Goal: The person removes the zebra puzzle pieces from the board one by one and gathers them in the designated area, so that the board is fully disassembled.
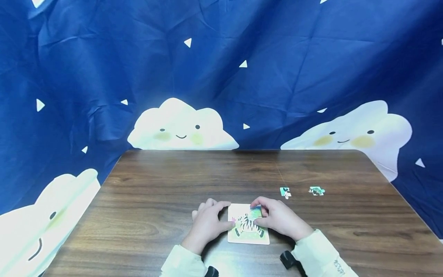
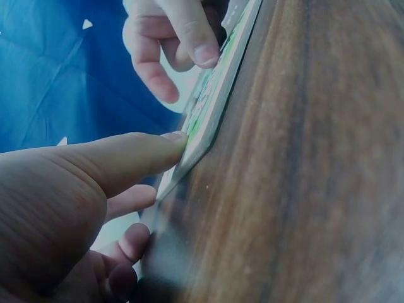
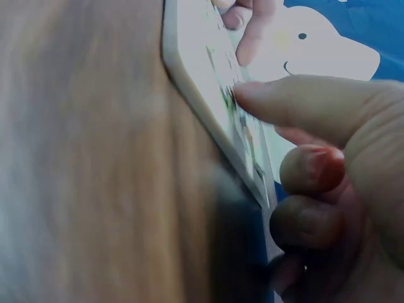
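A small square jigsaw puzzle (image 1: 248, 235) with a zebra picture and pale rim lies on the table before me. At its left side is my left hand (image 1: 209, 223), the straight thumb resting on the picture's edge and the index finger reaching the far left corner. My right hand (image 1: 282, 219) comes over the right side. Between its thumb and index finger sits a blue-green puzzle piece (image 1: 256, 212) at the puzzle's far right corner, pinched by them. In the right wrist view the right thumb (image 3: 297, 104) touches the picture, with the other fingers curled beside the rim.
Two loose puzzle pieces lie beyond my right hand: a teal and white one (image 1: 285, 192) and a green one (image 1: 316, 191) farther right. The brown wood-grain table (image 1: 155, 184) ends at a blue curtain (image 1: 214, 77) printed with clouds.
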Demonstrator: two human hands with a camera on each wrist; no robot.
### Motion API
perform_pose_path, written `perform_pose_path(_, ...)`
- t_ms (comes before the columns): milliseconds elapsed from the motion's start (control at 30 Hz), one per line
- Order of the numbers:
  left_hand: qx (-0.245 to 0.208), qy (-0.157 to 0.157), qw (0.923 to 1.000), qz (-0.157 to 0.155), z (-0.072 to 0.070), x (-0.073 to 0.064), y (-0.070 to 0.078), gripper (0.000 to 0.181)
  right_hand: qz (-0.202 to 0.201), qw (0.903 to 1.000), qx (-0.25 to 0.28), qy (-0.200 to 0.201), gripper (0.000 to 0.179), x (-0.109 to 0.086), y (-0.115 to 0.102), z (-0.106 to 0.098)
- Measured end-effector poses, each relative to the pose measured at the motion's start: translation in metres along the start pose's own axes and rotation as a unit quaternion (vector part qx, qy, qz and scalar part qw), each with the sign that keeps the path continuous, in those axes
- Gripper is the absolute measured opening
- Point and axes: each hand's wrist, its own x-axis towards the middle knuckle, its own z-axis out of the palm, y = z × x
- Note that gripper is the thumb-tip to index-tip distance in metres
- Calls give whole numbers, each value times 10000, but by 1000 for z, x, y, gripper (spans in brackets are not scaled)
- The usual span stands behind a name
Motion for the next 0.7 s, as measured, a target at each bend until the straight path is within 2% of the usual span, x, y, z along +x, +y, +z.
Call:
perform_pose_path(133,-47,-19,10000,-14,0,1,-1,61,170,9998,-105,12,36,0,3,-5)
perform_pose_path(267,-43,14,10000,-11,0,2,0,61,333,9991,-246,46,34,-1,6,-8)
perform_pose_path(533,-70,24,10000,6,-2,0,1,61,287,9992,-278,57,17,-1,8,-9)
perform_pose_path(700,-62,-1,10000,4,-1,0,2,61,318,9991,-246,98,19,-2,7,-8)
